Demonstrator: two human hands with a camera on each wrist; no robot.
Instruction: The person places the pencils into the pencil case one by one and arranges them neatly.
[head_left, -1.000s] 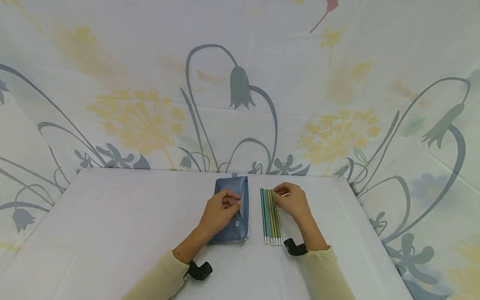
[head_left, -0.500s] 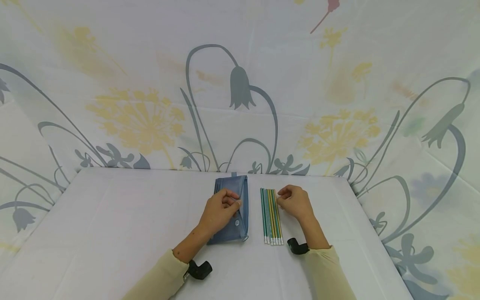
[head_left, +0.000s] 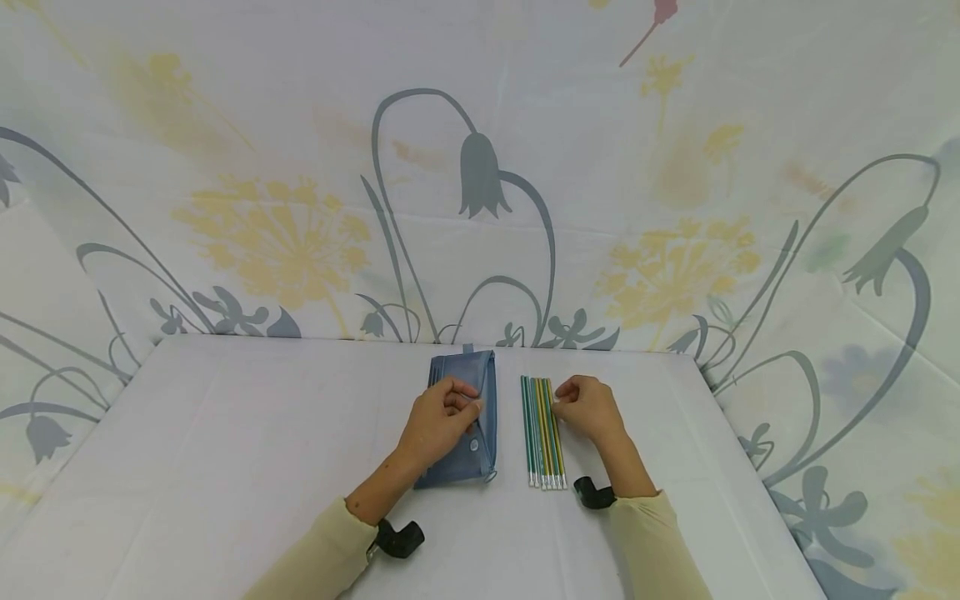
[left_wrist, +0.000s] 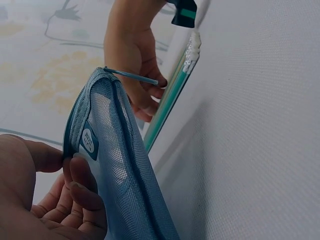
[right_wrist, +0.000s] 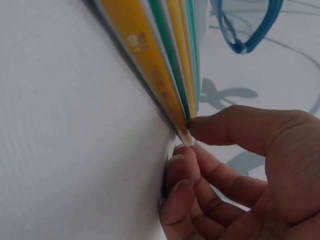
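Observation:
A blue mesh pencil case with a zip edge lies on the table. My left hand pinches the edge of its flap between thumb and finger; the small oval label shows beside the fingertips in the left wrist view. To the right of the case, several green and yellow pencils lie side by side in a row, silver ferrules toward me. At the row's right side my right hand pinches the far end of the outermost yellow pencil between thumb and fingertips. The other pencils' far ends are partly hidden in the right wrist view.
A white cloth covers the table. Behind it and at both sides hangs a white curtain printed with grey and yellow flowers. Black wrist-worn devices sit at both sleeve cuffs.
My right hand has shifted slightly right and toward me, from above the pencils' far ends to the row's right side. My left hand keeps its pinch on the flap.

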